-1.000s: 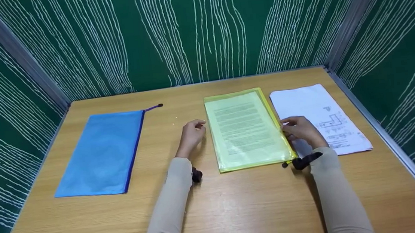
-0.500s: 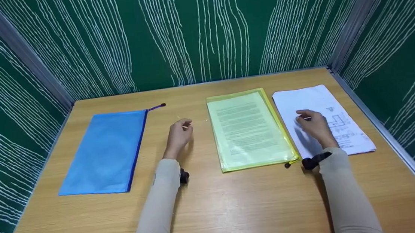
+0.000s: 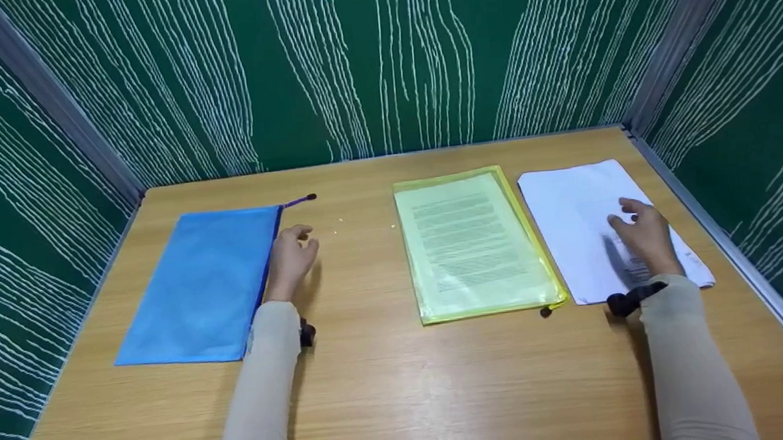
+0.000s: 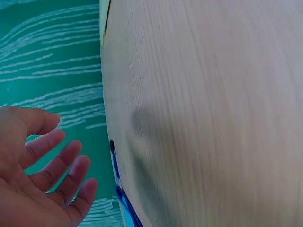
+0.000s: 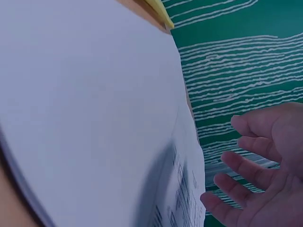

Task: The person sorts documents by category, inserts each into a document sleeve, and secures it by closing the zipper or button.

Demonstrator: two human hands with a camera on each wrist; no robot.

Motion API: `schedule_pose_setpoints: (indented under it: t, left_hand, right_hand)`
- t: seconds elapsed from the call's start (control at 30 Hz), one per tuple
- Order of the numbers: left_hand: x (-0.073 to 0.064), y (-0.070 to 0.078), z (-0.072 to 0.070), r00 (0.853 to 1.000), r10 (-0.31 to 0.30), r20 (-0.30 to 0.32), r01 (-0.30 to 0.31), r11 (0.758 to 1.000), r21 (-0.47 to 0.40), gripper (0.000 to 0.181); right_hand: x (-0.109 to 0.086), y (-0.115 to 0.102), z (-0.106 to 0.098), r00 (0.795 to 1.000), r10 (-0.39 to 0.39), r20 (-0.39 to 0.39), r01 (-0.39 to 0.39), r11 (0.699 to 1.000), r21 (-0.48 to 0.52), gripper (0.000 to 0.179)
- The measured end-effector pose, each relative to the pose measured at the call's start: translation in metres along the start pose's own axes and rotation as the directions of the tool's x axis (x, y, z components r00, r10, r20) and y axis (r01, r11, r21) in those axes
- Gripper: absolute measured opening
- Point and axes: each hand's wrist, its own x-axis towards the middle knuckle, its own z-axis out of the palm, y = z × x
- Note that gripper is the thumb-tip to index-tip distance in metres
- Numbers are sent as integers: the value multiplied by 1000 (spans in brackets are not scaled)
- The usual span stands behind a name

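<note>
Your left hand (image 3: 289, 254) hovers with relaxed, slightly spread fingers just beside the right edge of the blue pouch (image 3: 202, 286), holding nothing. Your right hand (image 3: 641, 235) is over the white paper stack (image 3: 576, 225), fingers loose and open; it seems lifted off the sheets, though the wrist view is blurred. The yellow folder (image 3: 472, 245) lies between both hands on the wooden surface (image 3: 406, 389)

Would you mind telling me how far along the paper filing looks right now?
Done: the yellow pouch holds printed sheets. In hand: the right hand hovers over the loose paper stack, and the left hand is open beside the blue pouch. Left: that stack lies outside any pouch.
</note>
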Motion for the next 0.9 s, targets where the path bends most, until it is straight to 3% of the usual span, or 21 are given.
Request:
schedule_pose_setpoints:
  t: [0.13, 0.33, 0.5, 0.9]
  left_hand:
    - [-2, -11, -12, 1000, -12, -3, 12, 1000, 20, 40]
    - [-6, -25, -26, 996, -91, 15, 90, 994, 58, 44]
    - [-9, -38, -34, 994, -111, -11, 111, 989, 93, 45]
    - [-20, -59, -53, 988, -151, -44, 157, 971, 181, 49]
  right_hand:
    - [-2, 7, -10, 999, 45, 18, -45, 999, 7, 63]
    - [-5, 14, -18, 993, 111, 35, -110, 994, -17, 66]
    - [-6, 20, -23, 970, 230, 81, -229, 973, -21, 68]
    - [-8, 39, -30, 931, 353, 90, -357, 933, 43, 70]
